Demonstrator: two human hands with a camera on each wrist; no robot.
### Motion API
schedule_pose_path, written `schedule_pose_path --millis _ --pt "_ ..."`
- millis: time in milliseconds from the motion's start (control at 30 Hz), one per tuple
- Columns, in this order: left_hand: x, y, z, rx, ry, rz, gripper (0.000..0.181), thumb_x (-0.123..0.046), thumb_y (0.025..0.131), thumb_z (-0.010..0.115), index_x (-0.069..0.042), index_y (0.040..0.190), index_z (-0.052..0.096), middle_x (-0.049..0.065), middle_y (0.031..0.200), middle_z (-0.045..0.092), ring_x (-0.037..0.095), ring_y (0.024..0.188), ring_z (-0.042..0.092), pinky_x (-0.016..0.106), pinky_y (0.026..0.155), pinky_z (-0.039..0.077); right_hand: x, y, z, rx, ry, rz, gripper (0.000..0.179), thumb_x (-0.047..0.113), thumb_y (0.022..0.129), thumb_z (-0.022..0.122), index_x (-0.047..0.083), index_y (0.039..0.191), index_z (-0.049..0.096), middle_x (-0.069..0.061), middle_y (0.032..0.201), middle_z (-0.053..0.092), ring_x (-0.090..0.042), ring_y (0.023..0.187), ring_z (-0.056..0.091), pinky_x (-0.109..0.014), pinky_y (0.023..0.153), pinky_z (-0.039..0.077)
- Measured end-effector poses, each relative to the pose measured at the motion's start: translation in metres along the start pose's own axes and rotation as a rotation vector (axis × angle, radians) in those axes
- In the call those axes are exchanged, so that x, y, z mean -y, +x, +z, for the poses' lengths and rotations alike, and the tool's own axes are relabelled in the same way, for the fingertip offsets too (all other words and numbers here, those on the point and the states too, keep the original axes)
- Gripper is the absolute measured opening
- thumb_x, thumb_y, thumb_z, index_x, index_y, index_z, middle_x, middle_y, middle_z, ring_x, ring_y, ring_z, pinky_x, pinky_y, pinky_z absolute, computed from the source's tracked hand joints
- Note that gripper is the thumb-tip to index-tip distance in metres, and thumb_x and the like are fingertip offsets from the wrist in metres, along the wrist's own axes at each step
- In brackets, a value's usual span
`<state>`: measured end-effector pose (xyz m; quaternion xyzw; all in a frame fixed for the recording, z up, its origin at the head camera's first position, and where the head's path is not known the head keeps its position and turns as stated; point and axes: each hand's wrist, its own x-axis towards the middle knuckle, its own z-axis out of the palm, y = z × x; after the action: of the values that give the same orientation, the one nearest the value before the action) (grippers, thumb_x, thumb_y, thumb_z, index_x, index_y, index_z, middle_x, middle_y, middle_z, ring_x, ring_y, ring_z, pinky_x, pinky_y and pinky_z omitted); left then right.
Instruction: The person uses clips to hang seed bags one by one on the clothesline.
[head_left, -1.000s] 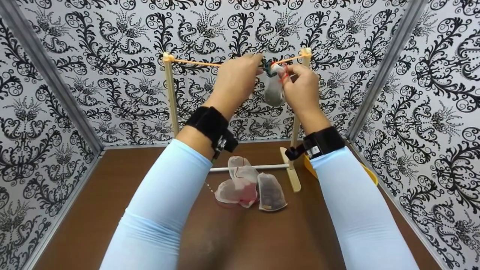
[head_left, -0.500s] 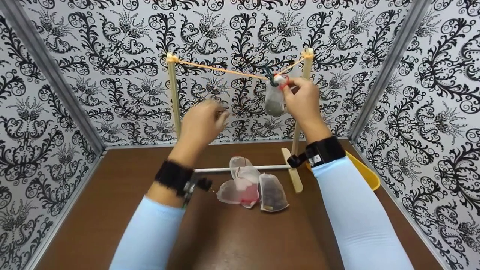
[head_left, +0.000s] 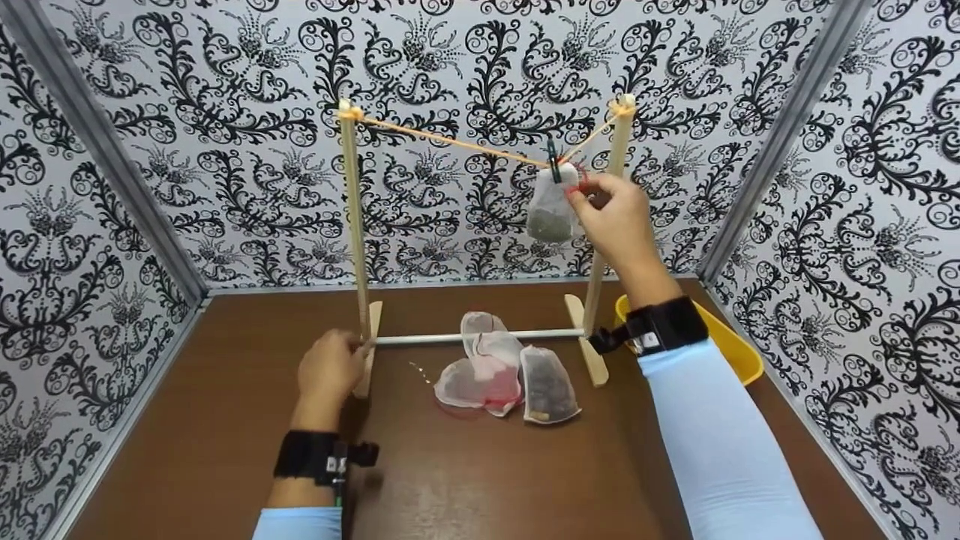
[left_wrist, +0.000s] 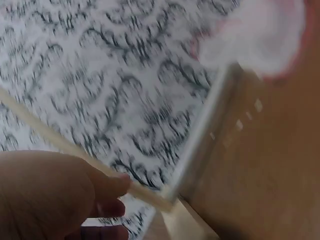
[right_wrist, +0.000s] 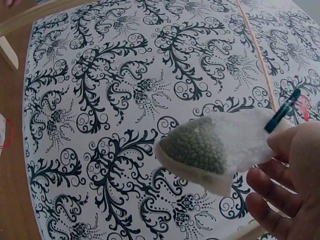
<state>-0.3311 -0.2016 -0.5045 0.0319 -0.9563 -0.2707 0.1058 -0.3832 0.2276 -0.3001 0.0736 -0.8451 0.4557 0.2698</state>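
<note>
A white mesh drawstring bag point(head_left: 553, 206) with dark green contents hangs from the sagging orange cord point(head_left: 457, 142). A dark green clothespin point(head_left: 553, 161) clips its top edge to the cord. My right hand point(head_left: 619, 221) pinches the bag's upper side near its red drawstring, thumb on the fabric in the right wrist view point(right_wrist: 285, 185). Low on the left, my left hand point(head_left: 331, 367) is beside the foot of the wooden post point(head_left: 352, 210), fingers loosely bent. In the blurred left wrist view, one fingertip overlaps the post point(left_wrist: 65, 145).
Several mesh bags lie on the brown table point(head_left: 450, 472), among them a red-tinged one point(head_left: 480, 386) and a dark-filled one point(head_left: 547, 386). A white bar point(head_left: 420, 340) joins the stand's feet. A yellow basin point(head_left: 739, 352) sits right, behind my right forearm. Patterned walls surround the table.
My left hand has left the clothespin and come down to the left post's foot. The bag and cord have sunk lower, my right hand moving down with the bag.
</note>
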Motion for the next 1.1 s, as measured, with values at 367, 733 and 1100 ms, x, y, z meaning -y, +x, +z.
schedule_pose_path --millis 367,733,1100 --pt "0.021 -0.012 0.012 0.094 0.065 -0.015 0.024 -0.014 0.105 0.074 -0.009 0.125 0.085 0.028 0.165 0.059 0.057 0.134 0.070 0.072 0.110 0.059 -0.065 -0.024 -0.041 -0.130 -0.051 0.105 0.048 0.053 0.113 0.067 0.008 0.102 0.081 0.000 0.088 0.072 -0.013 0.073 0.063 -0.020 0.060 0.054" --pt "0.008 -0.014 0.020 0.095 0.066 -0.088 0.016 -0.008 0.101 0.076 -0.004 0.114 0.084 0.024 0.163 0.063 0.053 0.128 0.074 0.071 0.101 0.063 -0.191 -0.047 -0.086 0.610 -0.574 0.350 0.043 0.027 0.106 0.071 -0.013 0.120 0.074 -0.032 0.113 0.078 -0.043 0.098 0.074 -0.054 0.092 0.065" --pt "0.009 -0.014 0.025 0.133 0.067 -0.121 0.014 -0.012 0.104 0.077 -0.006 0.116 0.084 0.017 0.146 0.070 0.050 0.118 0.076 0.067 0.096 0.064 -0.227 -0.073 -0.073 0.668 -0.621 0.329 0.031 0.023 0.106 0.070 -0.008 0.110 0.074 -0.022 0.100 0.074 -0.030 0.082 0.064 -0.046 0.082 0.060"
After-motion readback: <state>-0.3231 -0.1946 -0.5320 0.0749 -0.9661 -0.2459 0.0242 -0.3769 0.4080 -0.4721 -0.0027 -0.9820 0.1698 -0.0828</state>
